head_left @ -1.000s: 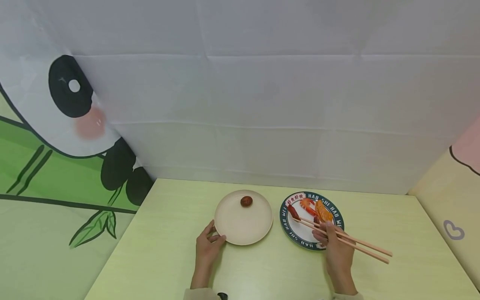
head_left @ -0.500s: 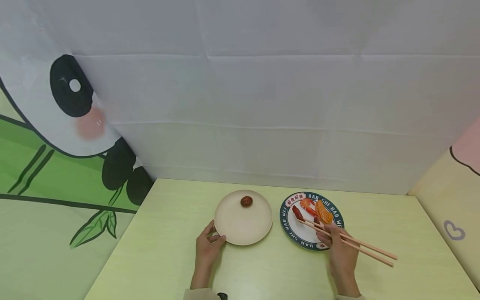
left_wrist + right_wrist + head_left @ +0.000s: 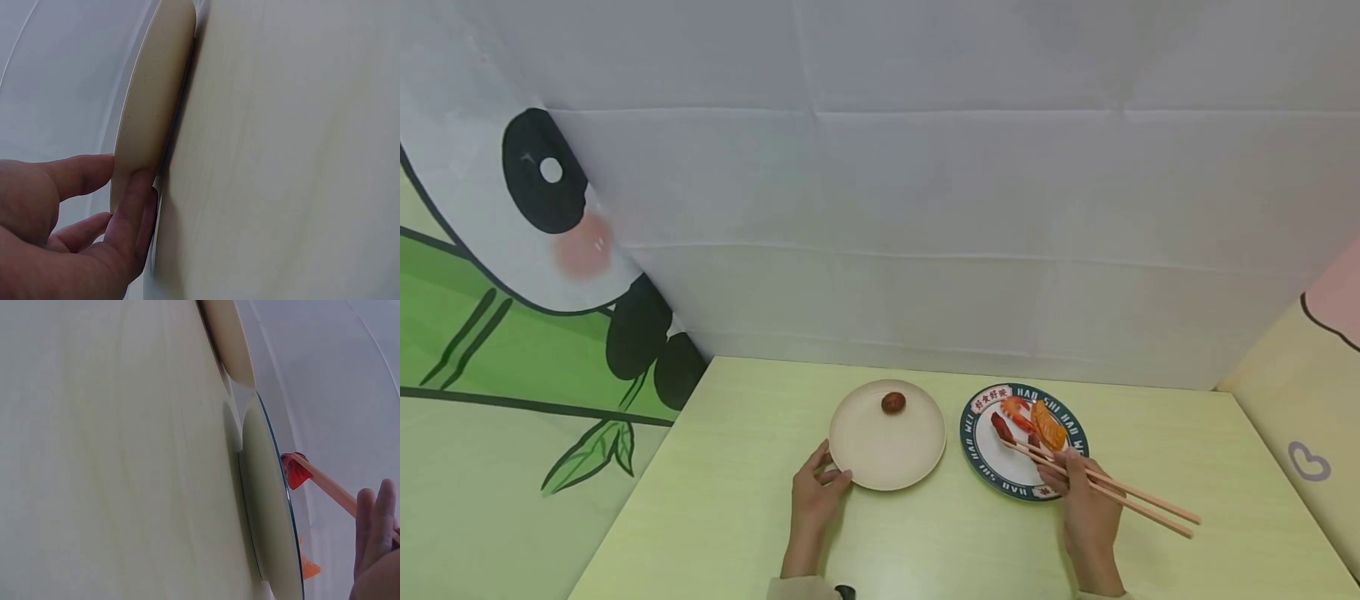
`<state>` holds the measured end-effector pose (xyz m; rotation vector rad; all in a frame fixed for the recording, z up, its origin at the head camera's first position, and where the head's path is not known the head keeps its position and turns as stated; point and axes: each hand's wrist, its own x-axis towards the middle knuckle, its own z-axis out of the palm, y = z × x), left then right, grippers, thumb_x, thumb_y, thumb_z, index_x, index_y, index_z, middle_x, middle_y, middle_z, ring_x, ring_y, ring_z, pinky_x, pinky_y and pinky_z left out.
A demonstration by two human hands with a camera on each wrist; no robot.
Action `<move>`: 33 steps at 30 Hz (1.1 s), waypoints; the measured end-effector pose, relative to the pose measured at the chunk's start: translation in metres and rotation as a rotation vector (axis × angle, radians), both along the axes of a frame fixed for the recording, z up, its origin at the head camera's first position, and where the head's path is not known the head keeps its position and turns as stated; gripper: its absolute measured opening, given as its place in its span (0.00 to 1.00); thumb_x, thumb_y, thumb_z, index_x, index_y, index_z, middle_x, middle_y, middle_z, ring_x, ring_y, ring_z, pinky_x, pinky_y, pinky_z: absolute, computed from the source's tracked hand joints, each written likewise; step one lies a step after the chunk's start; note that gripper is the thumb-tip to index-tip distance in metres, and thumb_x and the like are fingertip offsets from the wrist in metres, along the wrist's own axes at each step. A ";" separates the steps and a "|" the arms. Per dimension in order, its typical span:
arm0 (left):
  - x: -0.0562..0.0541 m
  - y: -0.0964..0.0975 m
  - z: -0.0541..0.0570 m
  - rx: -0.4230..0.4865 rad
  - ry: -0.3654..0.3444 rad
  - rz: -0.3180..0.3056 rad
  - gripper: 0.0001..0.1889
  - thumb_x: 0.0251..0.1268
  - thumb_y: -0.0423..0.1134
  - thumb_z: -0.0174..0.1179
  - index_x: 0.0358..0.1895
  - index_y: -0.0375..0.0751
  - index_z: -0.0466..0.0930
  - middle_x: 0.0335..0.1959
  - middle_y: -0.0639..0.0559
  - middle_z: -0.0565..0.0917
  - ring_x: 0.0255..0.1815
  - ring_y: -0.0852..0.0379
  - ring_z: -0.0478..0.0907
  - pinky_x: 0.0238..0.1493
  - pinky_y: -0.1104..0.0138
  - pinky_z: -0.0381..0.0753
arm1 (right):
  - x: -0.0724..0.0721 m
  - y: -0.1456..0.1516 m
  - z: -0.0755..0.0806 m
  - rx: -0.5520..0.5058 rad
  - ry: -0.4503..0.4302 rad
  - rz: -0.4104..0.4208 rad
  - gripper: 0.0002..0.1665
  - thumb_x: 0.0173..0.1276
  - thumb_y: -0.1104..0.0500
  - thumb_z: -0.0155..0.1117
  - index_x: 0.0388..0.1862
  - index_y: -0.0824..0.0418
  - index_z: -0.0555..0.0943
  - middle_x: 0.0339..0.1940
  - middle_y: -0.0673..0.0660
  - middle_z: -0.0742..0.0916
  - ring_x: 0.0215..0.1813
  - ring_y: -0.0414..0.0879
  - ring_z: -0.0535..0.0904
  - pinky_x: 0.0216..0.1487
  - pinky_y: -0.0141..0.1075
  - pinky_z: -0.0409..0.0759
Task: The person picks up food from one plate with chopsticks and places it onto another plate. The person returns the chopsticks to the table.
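My right hand [image 3: 1092,500] grips a pair of wooden chopsticks [image 3: 1138,493], their tips at a dark red, glossy elongated food piece [image 3: 1002,428]. That piece is over the white plate with a dark green lettered rim [image 3: 985,471]; the right wrist view has the red piece [image 3: 296,470] at the tips, past the plate's rim. Also on this plate lie an orange-red shrimp [image 3: 1017,412], an orange wedge-like piece [image 3: 1048,426] and another dark red bit, partly behind the chopsticks. My left hand [image 3: 817,493] holds the edge of a beige plate [image 3: 880,458], fingers against its side [image 3: 134,200].
A round brown food piece [image 3: 892,403] sits toward the back of the beige plate. The two plates stand side by side on a pale yellow-green table [image 3: 752,417]. Behind rises a white cloth backdrop [image 3: 880,308], with printed side panels [image 3: 467,450].
My right hand and the chopsticks have shifted right and slightly toward me. The dark red piece has moved right with the tips, away from the lettered rim. My left hand has stayed put.
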<state>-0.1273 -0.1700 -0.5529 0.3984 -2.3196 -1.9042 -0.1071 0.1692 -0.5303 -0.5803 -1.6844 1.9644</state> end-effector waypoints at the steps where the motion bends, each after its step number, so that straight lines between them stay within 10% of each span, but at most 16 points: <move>1: 0.000 0.000 0.000 0.001 0.002 0.000 0.37 0.60 0.21 0.68 0.74 0.20 0.67 0.59 0.27 0.80 0.48 0.42 0.87 0.38 0.75 0.78 | 0.000 0.001 0.000 0.001 0.000 -0.001 0.20 0.84 0.64 0.55 0.56 0.85 0.79 0.31 0.46 0.92 0.29 0.36 0.90 0.35 0.31 0.86; 33: -0.001 0.001 -0.005 -0.002 0.006 0.006 0.37 0.61 0.22 0.69 0.75 0.21 0.67 0.60 0.28 0.80 0.49 0.42 0.86 0.37 0.74 0.78 | 0.001 0.010 -0.010 -0.047 0.056 -0.028 0.15 0.82 0.62 0.58 0.44 0.74 0.86 0.29 0.48 0.92 0.29 0.38 0.90 0.33 0.31 0.86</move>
